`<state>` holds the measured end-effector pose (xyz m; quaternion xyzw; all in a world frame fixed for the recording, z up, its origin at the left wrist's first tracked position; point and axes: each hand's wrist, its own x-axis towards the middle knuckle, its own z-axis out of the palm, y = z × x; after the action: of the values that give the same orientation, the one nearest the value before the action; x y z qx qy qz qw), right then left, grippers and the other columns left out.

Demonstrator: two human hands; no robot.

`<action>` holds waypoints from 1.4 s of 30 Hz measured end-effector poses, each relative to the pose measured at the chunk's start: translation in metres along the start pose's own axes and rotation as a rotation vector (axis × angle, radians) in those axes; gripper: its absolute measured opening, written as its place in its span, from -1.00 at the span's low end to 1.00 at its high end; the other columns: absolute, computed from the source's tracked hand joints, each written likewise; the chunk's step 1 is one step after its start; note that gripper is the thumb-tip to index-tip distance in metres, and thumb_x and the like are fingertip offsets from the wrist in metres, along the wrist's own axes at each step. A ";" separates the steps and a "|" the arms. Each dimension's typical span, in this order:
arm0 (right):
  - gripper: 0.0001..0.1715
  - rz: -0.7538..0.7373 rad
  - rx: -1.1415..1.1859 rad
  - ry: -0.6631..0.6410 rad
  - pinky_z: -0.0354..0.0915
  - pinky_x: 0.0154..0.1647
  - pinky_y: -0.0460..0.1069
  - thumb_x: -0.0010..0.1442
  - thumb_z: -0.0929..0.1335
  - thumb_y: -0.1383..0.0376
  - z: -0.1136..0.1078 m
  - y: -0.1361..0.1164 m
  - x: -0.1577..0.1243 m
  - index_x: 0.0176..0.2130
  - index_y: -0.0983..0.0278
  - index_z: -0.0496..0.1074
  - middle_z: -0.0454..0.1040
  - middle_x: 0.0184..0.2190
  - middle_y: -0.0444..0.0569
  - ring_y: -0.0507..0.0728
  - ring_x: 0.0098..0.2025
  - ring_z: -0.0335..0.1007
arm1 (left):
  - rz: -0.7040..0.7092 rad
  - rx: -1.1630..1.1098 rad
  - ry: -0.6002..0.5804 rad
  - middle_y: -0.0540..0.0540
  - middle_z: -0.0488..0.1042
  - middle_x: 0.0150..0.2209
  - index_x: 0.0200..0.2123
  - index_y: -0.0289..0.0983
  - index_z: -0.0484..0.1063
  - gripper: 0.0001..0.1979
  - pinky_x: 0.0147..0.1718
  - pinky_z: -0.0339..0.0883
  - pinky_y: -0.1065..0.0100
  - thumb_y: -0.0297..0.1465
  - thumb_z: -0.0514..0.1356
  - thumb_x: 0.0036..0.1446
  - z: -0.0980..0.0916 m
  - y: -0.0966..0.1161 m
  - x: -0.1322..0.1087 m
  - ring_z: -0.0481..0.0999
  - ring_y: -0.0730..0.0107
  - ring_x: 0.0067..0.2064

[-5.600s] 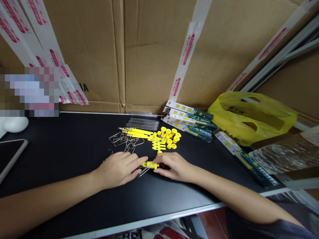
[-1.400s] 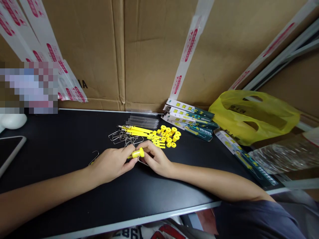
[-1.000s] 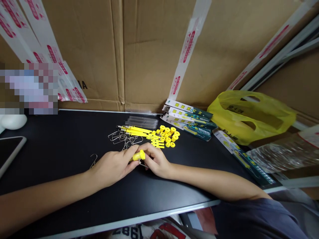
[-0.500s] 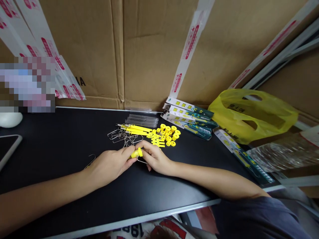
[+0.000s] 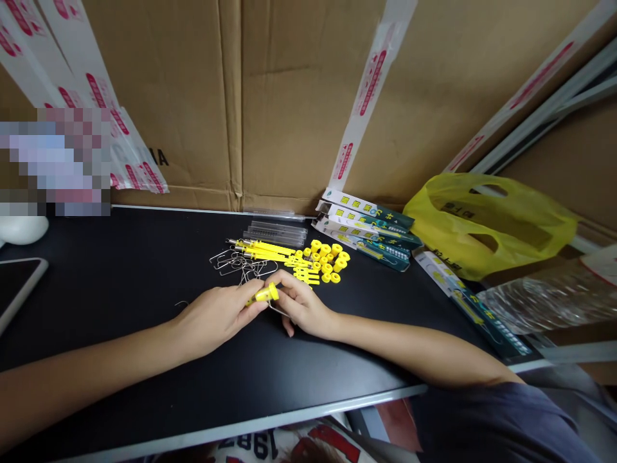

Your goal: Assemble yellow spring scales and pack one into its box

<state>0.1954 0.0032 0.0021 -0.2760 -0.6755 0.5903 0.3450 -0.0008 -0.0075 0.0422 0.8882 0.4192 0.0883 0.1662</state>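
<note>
My left hand (image 5: 216,316) is closed around a spring scale (image 5: 264,295), a clear tube with a yellow cap at its right end. Most of the tube is hidden in the palm; a thin wire hook (image 5: 182,303) shows beyond the back of that hand. At the capped end, my right hand (image 5: 303,305) has its fingers bent around a bent wire handle (image 5: 278,309) beside the cap. Just behind the hands lie loose wire handles (image 5: 241,262), yellow inner rods with springs (image 5: 265,250) and several yellow caps (image 5: 330,260).
Clear plastic tubes (image 5: 274,233) lie at the back of the black table (image 5: 308,379). Printed boxes (image 5: 366,218), a yellow plastic bag (image 5: 501,225) and a clear plastic-wrapped bundle (image 5: 544,292) are on the right. A tablet-like device (image 5: 19,289) lies left; cardboard (image 5: 299,96) stands behind.
Both hands stay together at the capped end. The spring scale has shifted slightly right, with a little more of its tube showing. The hook behind my left hand shows less.
</note>
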 end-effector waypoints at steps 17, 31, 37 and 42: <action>-0.77 0.063 0.031 -0.068 0.06 -0.82 -0.25 0.28 0.24 0.12 -0.013 -0.001 0.001 -0.19 0.23 0.22 0.06 -0.68 -0.36 -0.14 -0.77 -0.04 | 0.108 -0.120 -0.014 -0.05 0.44 -0.32 -0.20 -0.25 0.27 -0.68 -0.33 0.25 0.38 -0.20 -0.16 0.32 -0.006 -0.011 0.003 0.47 0.33 -0.30; -0.77 0.264 0.242 0.246 -0.07 -0.84 -0.27 0.17 0.28 0.24 -0.012 -0.014 0.015 -0.15 0.18 0.19 0.25 -0.58 -0.31 -0.13 -0.74 -0.01 | 0.300 0.352 0.277 -0.01 0.43 -0.37 -0.20 -0.25 0.36 -0.84 -0.37 0.22 0.34 -0.33 0.04 0.23 0.023 -0.013 -0.001 0.43 0.32 -0.32; -0.63 0.247 0.268 0.186 0.20 -0.71 -0.20 0.09 0.30 0.35 -0.009 -0.012 0.031 -0.06 0.24 0.25 0.36 -0.35 -0.14 -0.06 -0.53 0.30 | 0.395 0.417 0.299 -0.06 0.39 -0.38 -0.25 -0.29 0.40 -0.84 -0.37 0.22 0.31 -0.39 0.05 0.21 0.025 -0.013 0.001 0.35 0.30 -0.35; -0.56 0.212 0.228 0.161 0.34 -0.46 -0.16 0.04 0.27 0.46 -0.008 -0.010 0.041 -0.04 0.27 0.36 0.37 -0.17 -0.06 -0.05 -0.36 0.38 | 0.384 0.413 0.308 -0.09 0.41 -0.33 -0.26 -0.30 0.40 -0.84 -0.31 0.26 0.29 -0.39 0.05 0.20 0.026 -0.014 0.002 0.35 0.27 -0.29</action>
<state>0.1774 0.0382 0.0185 -0.3511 -0.5415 0.6722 0.3628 -0.0016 -0.0034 0.0129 0.9422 0.2732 0.1647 -0.1027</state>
